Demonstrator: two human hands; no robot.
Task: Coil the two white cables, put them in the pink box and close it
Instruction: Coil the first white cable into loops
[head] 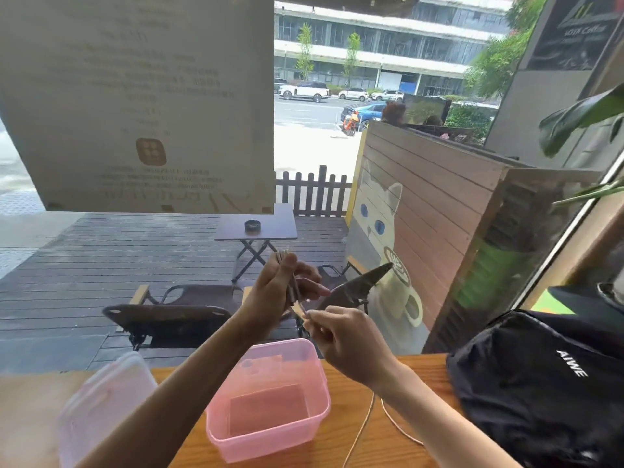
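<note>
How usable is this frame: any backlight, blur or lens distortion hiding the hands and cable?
Head view: bright street backlights the scene, so the left hand and right hand look dark; the cable is thin and soft; the wide lens bends the edges; the pink box and lid read clearly.

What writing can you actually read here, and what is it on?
"AIWE": white letters on the black bag.
Poster on the window: many lines seen through from the back, too faint to read.
Dark sign, top right: blurred, unreadable.
Pink box and lid: no text.
</note>
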